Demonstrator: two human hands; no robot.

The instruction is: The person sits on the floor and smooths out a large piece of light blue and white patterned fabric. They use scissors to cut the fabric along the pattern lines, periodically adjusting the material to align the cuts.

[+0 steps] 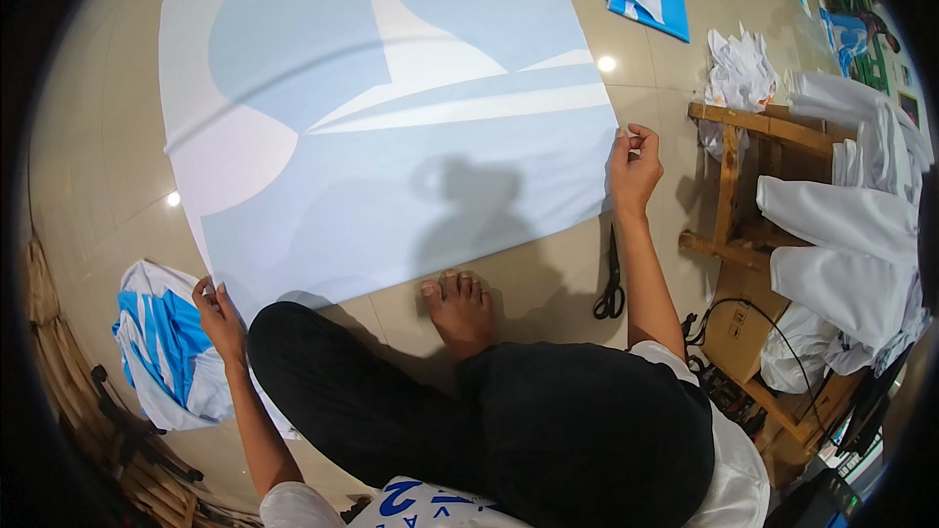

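Apart, both hands (636, 174) at pale fabric (391, 156).

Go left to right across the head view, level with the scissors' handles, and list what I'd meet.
Blue-and-white bundled cloth, left hand, black-clad knee, bare foot, black scissors, right forearm, cardboard box.

- Large sheet (342, 235): smooth, matt cloth
- Floor (108, 137): glossy tile
- Frame (726, 186): bare wood
- White pieces (822, 205): cloth, soft sheen
- Box (740, 328): matt cardboard
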